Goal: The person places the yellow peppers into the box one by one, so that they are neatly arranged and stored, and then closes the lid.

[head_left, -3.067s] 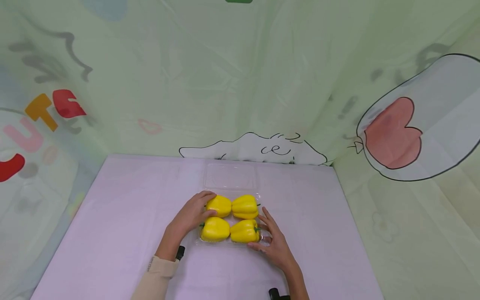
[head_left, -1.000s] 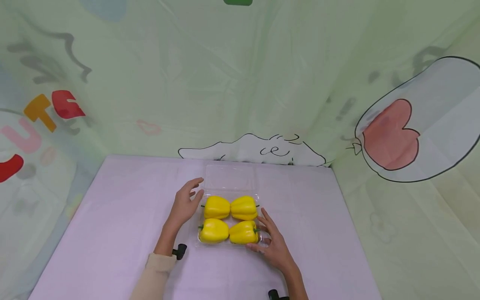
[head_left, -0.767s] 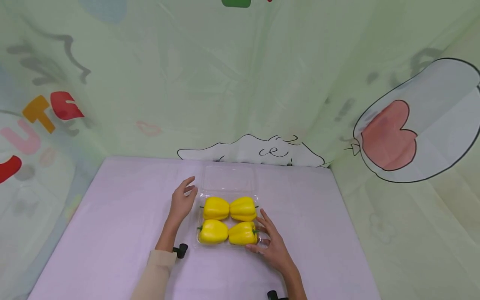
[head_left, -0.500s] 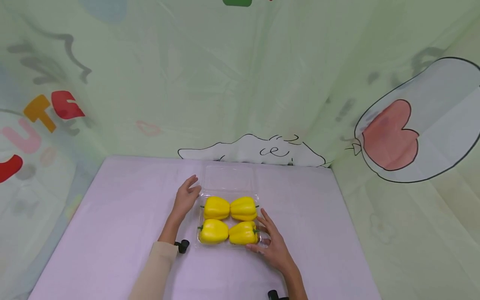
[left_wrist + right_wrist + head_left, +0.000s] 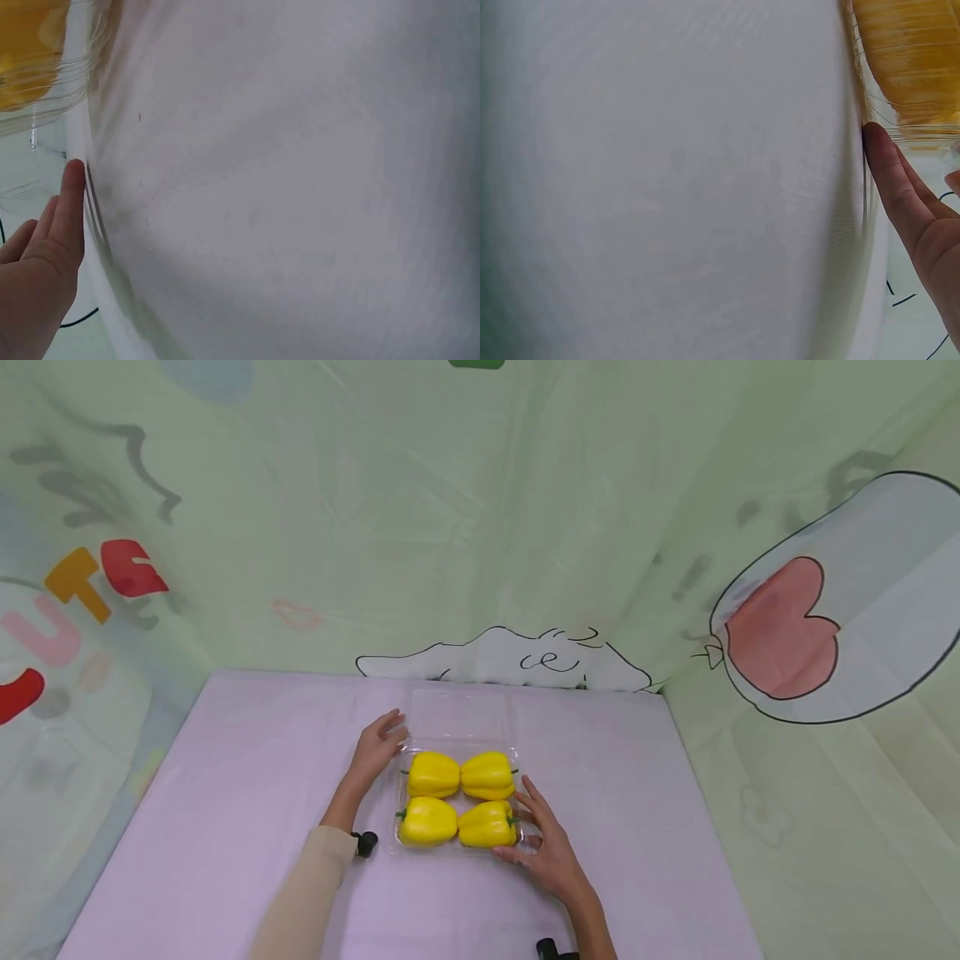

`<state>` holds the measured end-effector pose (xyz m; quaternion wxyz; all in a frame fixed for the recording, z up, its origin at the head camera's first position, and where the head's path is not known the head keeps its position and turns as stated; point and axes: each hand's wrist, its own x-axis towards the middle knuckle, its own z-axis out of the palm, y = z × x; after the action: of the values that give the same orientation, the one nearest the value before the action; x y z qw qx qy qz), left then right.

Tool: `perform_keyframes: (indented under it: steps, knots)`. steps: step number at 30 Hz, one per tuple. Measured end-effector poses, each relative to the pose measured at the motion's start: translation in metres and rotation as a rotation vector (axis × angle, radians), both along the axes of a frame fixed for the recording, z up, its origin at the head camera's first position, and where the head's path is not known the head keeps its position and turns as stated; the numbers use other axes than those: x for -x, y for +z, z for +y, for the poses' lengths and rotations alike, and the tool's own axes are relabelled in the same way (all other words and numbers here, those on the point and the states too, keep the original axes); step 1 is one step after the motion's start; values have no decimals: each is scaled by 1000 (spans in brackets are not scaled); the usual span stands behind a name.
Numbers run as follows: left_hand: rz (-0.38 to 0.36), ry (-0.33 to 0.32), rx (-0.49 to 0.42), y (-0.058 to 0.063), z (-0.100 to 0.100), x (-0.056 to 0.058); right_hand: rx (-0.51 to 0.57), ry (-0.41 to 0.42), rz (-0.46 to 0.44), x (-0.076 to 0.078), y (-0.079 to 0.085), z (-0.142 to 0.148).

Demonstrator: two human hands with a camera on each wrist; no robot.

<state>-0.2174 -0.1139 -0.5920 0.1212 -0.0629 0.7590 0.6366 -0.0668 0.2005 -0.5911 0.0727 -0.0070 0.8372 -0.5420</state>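
Observation:
Several yellow bell peppers (image 5: 433, 774) fill a clear plastic clamshell container (image 5: 465, 747) in two rows of two, green stems pointing outward. Its transparent lid (image 5: 457, 714) lies folded back flat behind it. My left hand (image 5: 375, 750) is at the back left corner, fingers loosely extended, fingertips right beside the hinge edge between lid and tray. My right hand (image 5: 550, 853) rests along the container's right side, fingers spread against the wall and thumb at the front right corner. In the right wrist view, a fingertip (image 5: 874, 133) meets the ridged plastic below a pepper (image 5: 911, 64).
A pale lilac cloth covers the table (image 5: 622, 827). Green printed curtains (image 5: 450, 527) enclose it at the back and both sides. Small black wrist cameras (image 5: 366, 844) stick out from both wrists.
My left hand let go of the back left pepper, drew away leftward and back, then came in again to the container's back left corner. My right hand has stayed in place.

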Motion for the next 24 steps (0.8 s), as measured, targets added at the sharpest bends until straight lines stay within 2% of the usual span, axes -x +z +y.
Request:
perform_keyframes:
  steps: [6, 15, 24]
  knots:
    - [-37, 9, -72, -7, -3, 0, -5, -8, -1, 0, 1, 0]
    - [-29, -16, -97, -2, -7, -3, 15, -14, -11, 0, -1, 0]
    - [29, -16, -90, 2, -6, -2, 10, -12, -12, 1, -1, 0]
